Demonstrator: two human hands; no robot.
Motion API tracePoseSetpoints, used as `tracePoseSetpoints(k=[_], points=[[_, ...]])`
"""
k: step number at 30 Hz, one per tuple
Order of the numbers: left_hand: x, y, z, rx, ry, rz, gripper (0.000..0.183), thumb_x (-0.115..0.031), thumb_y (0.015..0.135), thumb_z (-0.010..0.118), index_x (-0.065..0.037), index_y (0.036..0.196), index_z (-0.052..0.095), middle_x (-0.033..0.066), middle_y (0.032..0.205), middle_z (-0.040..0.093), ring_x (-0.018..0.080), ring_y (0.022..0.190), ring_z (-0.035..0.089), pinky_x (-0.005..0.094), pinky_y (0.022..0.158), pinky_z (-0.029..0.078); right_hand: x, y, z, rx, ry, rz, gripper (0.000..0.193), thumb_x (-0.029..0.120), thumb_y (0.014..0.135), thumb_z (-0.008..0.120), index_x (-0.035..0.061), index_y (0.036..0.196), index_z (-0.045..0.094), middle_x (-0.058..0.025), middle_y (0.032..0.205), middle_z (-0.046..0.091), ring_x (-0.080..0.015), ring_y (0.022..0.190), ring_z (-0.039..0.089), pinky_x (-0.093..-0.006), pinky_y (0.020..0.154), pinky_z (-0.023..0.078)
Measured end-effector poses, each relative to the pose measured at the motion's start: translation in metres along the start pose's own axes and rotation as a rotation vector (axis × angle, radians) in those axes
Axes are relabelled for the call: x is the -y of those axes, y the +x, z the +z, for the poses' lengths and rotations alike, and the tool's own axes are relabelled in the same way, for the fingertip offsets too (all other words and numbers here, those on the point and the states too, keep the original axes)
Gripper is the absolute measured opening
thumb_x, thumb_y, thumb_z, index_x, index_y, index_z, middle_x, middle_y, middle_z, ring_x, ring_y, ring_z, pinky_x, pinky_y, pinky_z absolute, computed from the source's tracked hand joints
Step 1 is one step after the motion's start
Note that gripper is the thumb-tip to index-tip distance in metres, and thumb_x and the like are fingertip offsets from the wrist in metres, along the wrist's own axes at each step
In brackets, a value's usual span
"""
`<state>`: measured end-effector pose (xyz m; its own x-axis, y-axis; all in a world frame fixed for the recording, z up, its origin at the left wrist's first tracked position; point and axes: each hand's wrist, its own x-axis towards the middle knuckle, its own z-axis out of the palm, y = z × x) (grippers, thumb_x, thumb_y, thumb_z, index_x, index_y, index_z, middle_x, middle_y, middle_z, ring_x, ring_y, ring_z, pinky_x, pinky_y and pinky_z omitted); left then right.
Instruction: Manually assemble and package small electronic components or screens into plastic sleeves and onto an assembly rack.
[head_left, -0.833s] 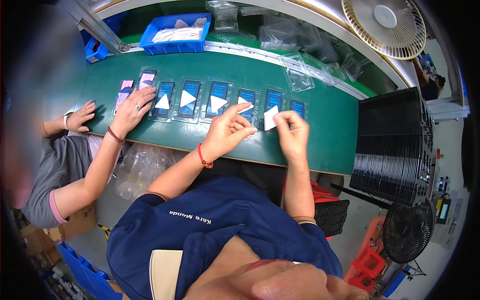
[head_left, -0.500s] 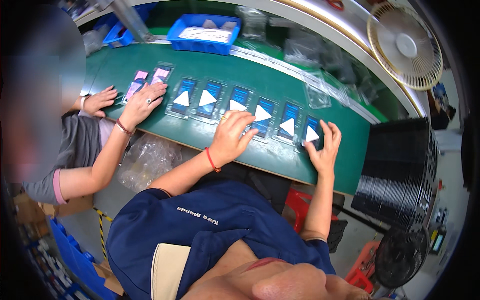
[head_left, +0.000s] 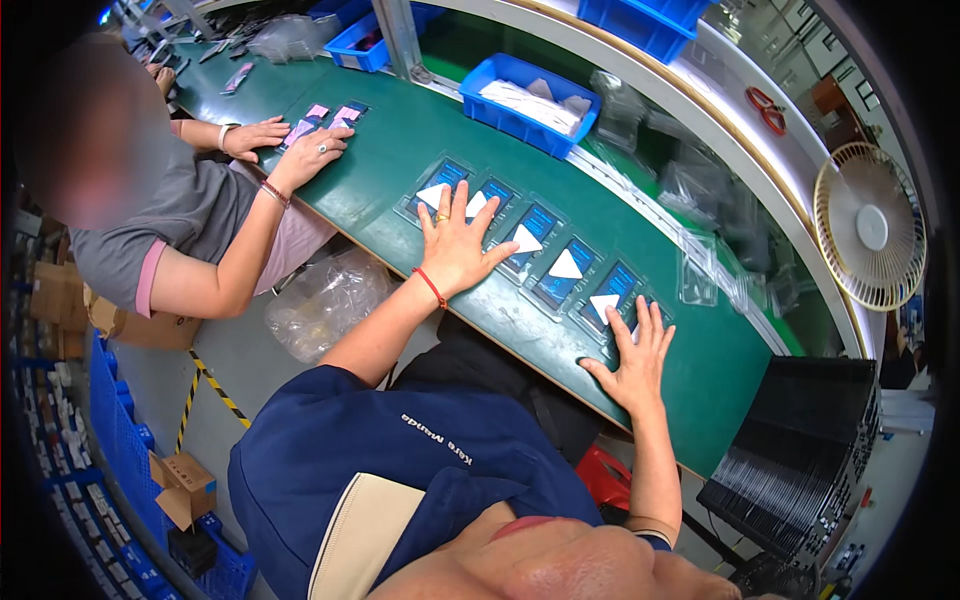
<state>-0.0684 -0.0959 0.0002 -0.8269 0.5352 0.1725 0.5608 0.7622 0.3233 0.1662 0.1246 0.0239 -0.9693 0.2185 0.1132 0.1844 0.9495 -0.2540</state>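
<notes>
Several dark blue rectangular panels [head_left: 537, 220] lie in clear plastic trays in a slanting row on the green table. Each visible one carries a white triangular piece [head_left: 566, 264]. My left hand [head_left: 458, 248] is spread open, its fingertips over the second panel from the left. The leftmost panel [head_left: 441, 180] shows just beyond those fingers. At the right end my right hand [head_left: 637, 372] is open, fingers stretched over the last panel, which is mostly hidden. Closest to its fingertips on the left is another panel [head_left: 617, 285] with its triangle. Neither hand grips anything.
On the left, a co-worker's hands [head_left: 300, 155] rest by pink-and-dark panels [head_left: 347, 115]. A blue bin [head_left: 530, 122] of white pieces stands behind the row. A fan [head_left: 870, 228] and a stack of black trays [head_left: 795, 440] are at the right. The table's front edge [head_left: 500, 345] runs before me.
The view has shifted. My left hand has moved left along the row and spread its fingers. My right hand no longer pinches the last panel's edges; its fingers are stretched over it.
</notes>
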Motion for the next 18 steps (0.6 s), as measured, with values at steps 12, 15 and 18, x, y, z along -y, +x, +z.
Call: tracePoseSetpoints(k=[12,15,18], points=[[0.181,0.079,-0.032,-0.116,0.111,-0.049,0.066,-0.058,0.079,0.059,-0.025,0.135,0.048,0.0209,0.146,0.03,0.0375,0.138,0.025,0.0656,0.106,0.011,0.126,0.139,0.059,-0.041,0.047,-0.038,0.078,0.063,0.07,0.066,0.0218,0.134,0.048,-0.0191,0.148,0.028,-0.0418,0.138,0.019,-0.0694,0.104,0.009],[0.217,0.094,-0.044,-0.12,0.108,-0.071,0.065,-0.058,0.078,0.06,-0.025,0.134,0.049,0.021,0.146,0.031,0.0369,0.138,0.026,0.0655,0.106,0.013,0.146,0.171,0.071,-0.05,0.067,-0.055,0.078,0.064,0.071,0.065,0.0223,0.135,0.048,-0.0187,0.147,0.028,-0.0414,0.138,0.019,-0.0695,0.104,0.009],[0.246,0.106,-0.051,-0.098,0.081,-0.075,0.065,-0.058,0.077,0.062,-0.025,0.132,0.05,0.021,0.147,0.031,0.0373,0.138,0.025,0.0655,0.105,0.014,0.157,0.193,0.079,-0.054,0.091,-0.058,0.078,0.06,0.071,0.067,0.0212,0.135,0.047,-0.0199,0.146,0.029,-0.0417,0.138,0.019,-0.068,0.106,0.01]])
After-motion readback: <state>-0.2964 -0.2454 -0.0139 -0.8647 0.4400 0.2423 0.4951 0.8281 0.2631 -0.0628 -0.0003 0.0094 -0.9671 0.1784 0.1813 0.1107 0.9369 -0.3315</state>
